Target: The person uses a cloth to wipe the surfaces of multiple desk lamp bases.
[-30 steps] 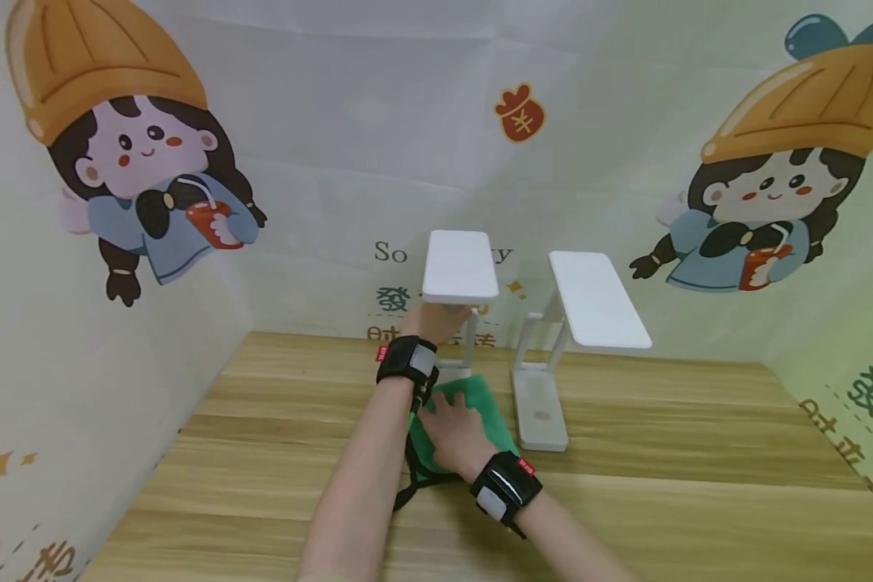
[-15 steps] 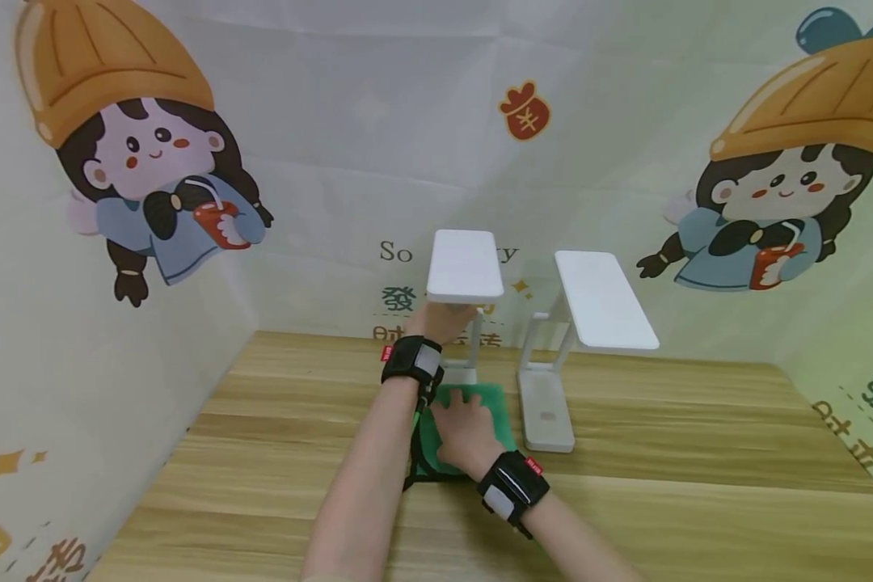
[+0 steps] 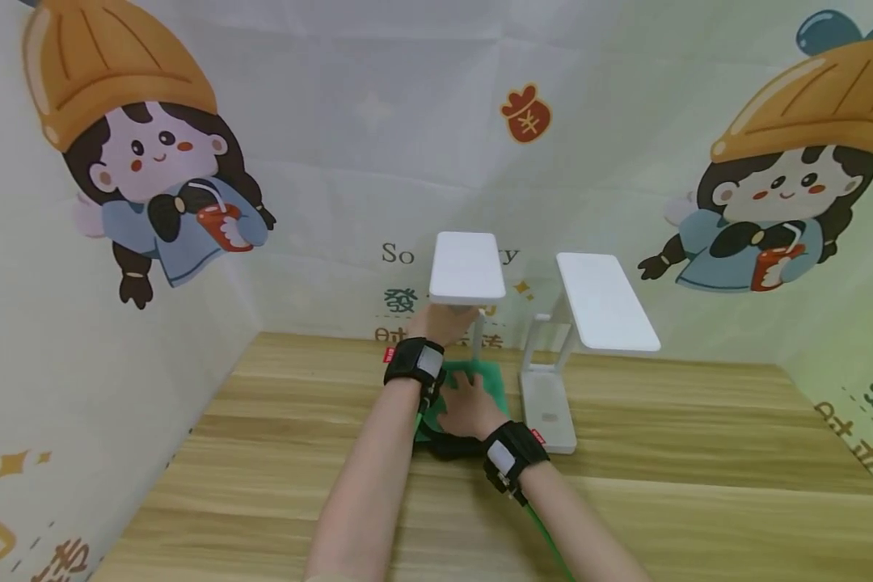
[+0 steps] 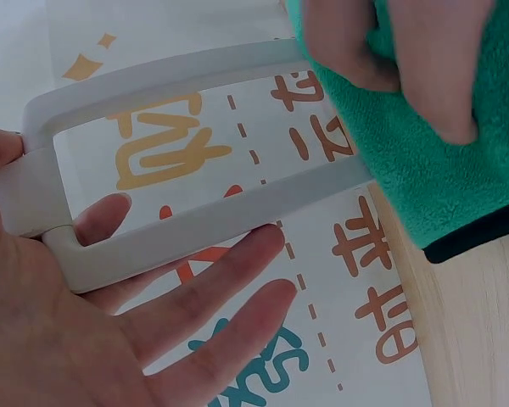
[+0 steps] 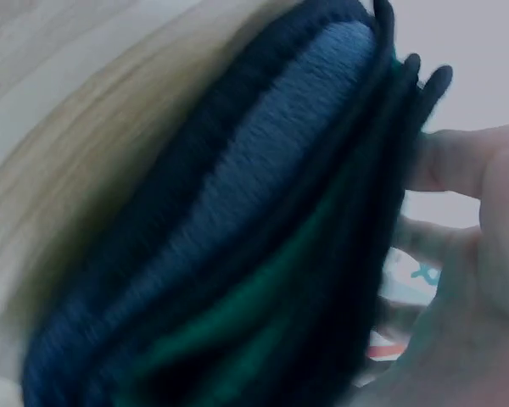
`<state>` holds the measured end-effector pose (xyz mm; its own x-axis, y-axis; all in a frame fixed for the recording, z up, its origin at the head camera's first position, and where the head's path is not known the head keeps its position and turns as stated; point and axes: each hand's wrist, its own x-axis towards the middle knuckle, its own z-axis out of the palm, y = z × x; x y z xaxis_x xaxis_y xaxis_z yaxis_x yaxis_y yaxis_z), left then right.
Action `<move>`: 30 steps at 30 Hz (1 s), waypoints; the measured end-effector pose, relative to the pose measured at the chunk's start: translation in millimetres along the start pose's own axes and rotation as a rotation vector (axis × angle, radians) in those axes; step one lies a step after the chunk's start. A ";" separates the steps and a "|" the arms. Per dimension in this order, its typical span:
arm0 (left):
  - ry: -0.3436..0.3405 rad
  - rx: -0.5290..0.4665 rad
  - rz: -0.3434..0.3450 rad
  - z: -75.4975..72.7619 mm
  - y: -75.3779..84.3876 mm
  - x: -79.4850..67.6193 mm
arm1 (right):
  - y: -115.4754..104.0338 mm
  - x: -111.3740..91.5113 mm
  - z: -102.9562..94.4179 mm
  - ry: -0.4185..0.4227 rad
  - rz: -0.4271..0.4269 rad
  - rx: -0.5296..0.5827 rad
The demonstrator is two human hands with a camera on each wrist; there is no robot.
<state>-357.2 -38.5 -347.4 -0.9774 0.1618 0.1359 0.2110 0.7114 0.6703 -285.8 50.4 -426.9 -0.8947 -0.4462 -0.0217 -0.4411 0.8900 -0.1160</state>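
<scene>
Two white folding stands with flat plates stand side by side. My left hand [image 3: 440,322] grips the neck of the left stand [image 3: 468,267], just under its plate. In the left wrist view the thumb and fingers are at the hinge of its pale frame [image 4: 187,229]. My right hand [image 3: 469,408] holds a green cloth [image 3: 489,376] with black edging down over that stand's base, its fingers spread and digging into the fabric. The cloth hides the base. In the right wrist view the folded cloth [image 5: 254,161] shows several dark-edged layers, blurred.
The right stand [image 3: 606,301], plate tilted, sits just right of the cloth, its base [image 3: 548,416] close to my right wrist. A wood-grain table [image 3: 669,428] lies beneath. A pale printed backdrop [image 3: 320,202] rises behind it and at both sides.
My right hand has pushed the cloth farther back along the left stand's base, toward its legs. The left hand keeps its hold on the neck, and the view has shifted slightly.
</scene>
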 end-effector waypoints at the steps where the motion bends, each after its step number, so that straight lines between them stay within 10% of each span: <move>1: -0.002 0.005 -0.007 0.5 -0.2 0.0 | 0.8 -1.2 -1.7 -0.015 -0.008 0.005; 9: -0.033 0.018 -0.019 -0.4 0.0 -0.8 | -0.8 -6.1 -19.0 -0.116 -0.009 0.102; 30: -0.012 0.033 -0.019 0.8 -0.5 -0.2 | 0.1 2.7 -22.4 -0.052 0.020 0.089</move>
<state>-357.0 -38.4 -348.4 -0.9811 0.1562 0.1144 0.1929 0.7368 0.6480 -289.9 51.4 -404.8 -0.8974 -0.4347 -0.0759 -0.4130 0.8879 -0.2026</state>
